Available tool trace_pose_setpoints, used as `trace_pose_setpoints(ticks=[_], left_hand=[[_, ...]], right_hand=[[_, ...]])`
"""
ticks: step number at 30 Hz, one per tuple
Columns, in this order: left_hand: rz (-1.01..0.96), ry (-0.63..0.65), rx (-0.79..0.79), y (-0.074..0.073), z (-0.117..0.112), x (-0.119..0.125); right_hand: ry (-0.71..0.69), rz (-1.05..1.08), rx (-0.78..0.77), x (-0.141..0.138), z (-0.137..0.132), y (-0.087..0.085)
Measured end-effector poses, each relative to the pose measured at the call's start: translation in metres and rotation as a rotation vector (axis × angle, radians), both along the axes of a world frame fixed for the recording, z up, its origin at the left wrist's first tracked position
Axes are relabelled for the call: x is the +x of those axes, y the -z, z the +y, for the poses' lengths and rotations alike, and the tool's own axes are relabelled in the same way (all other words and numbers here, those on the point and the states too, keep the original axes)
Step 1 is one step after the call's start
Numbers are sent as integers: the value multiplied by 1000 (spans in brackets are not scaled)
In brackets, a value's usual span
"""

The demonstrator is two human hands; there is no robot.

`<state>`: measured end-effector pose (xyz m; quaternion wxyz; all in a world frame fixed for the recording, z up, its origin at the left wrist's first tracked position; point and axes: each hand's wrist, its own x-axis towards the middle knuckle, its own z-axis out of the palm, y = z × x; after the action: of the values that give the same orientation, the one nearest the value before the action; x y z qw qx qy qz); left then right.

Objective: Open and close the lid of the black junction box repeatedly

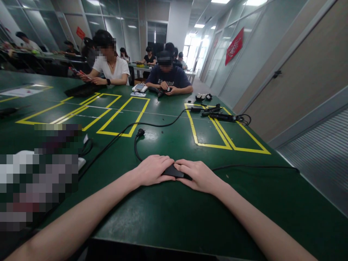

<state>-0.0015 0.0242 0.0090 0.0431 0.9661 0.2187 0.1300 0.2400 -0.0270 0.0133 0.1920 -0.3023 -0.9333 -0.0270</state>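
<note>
Black block (173, 171) in left hand (153, 170), right hand (198, 175); banner (234, 47) lettering blurred.

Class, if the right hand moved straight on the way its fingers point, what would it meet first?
Beyond the black block it touches, the right hand would likely meet the left hand, though depth is unclear.

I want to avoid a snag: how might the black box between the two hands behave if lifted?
The black box looks rigid, judging by its straight edges. Its flat face makes rolling unlikely. The cord curving from the left hand seems flexible, so its plug may swing or drag.
</note>
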Motion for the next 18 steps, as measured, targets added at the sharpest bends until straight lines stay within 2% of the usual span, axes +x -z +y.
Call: trace_pose_setpoints(ticks=[4, 7, 9, 12, 16, 18], left_hand=[[-60, 7, -57, 1, -2, 1], [-120, 0, -60, -1, -5, 2], [-158, 10, 9, -3, -6, 2], [-183, 28, 117, -5, -5, 1], [-168, 91, 85, -3, -1, 1], [-165, 113, 48, -1, 0, 1]], right_hand=[[-49, 54, 49, -2, 1, 1], [-20, 160, -27, 4, 3, 2], [85, 276, -79, 11, 7, 0], [338, 579, -130, 29, 18, -7], [615, 1089, -176, 68, 35, -27], [739, 1271, -91, 93, 40, -35]])
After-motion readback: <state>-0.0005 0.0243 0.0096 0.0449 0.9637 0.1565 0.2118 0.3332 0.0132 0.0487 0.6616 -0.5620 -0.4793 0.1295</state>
